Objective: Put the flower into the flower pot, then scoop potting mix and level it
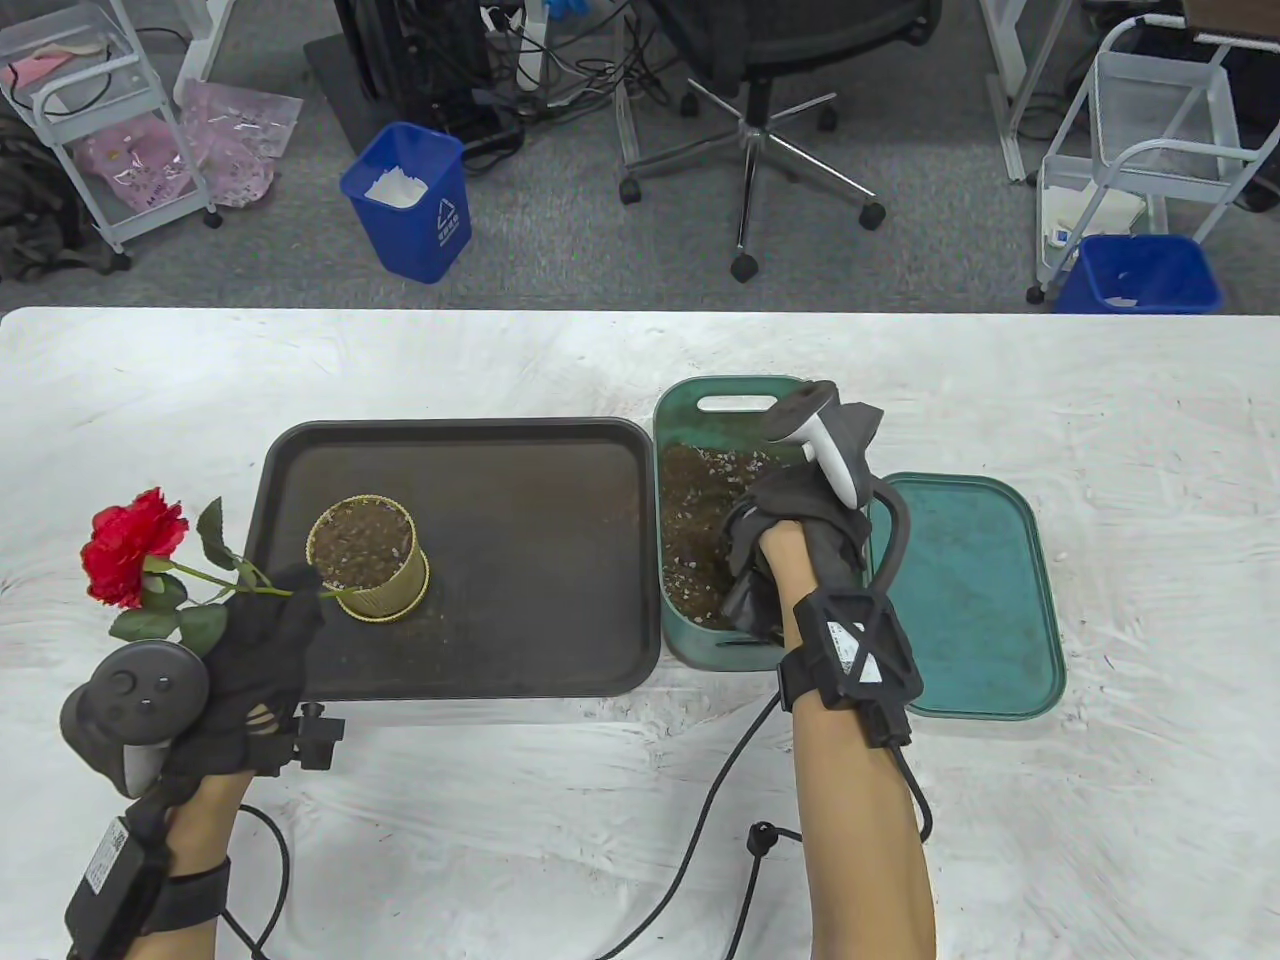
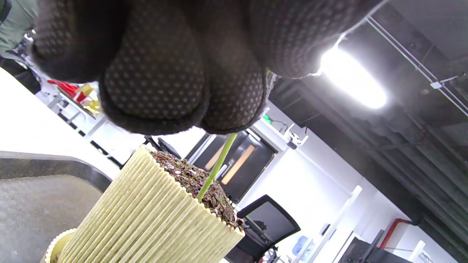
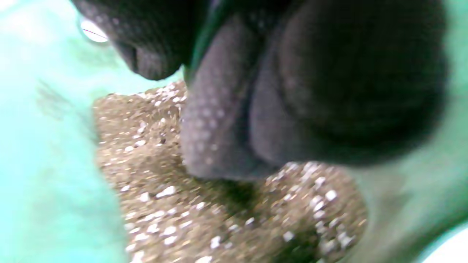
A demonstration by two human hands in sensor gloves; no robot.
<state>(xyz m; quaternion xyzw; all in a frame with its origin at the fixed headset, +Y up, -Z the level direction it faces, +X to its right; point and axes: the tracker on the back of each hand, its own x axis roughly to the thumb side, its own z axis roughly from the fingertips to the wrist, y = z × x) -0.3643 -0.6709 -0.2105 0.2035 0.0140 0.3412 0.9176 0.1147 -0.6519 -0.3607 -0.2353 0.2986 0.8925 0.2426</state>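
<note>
A red rose (image 1: 133, 545) with a green stem (image 2: 215, 168) lies tilted to the left, and my left hand (image 1: 290, 600) pinches the stem low down. The stem's end touches the soil at the near rim of the ribbed cream flower pot (image 1: 368, 560), which is filled with potting mix (image 2: 190, 177). My right hand (image 1: 765, 560) is down inside the green box (image 1: 740, 390) of potting mix (image 3: 219, 219). Its fingers (image 3: 219, 128) are curled round a dark green handle, seemingly a scoop, mostly hidden.
The pot stands on a dark tray (image 1: 500, 500) at the table's middle. The box's green lid (image 1: 965, 600) lies flat to its right. Glove cables trail over the near table (image 1: 700, 830). Beyond the far edge are blue bins (image 1: 410, 200) and an office chair.
</note>
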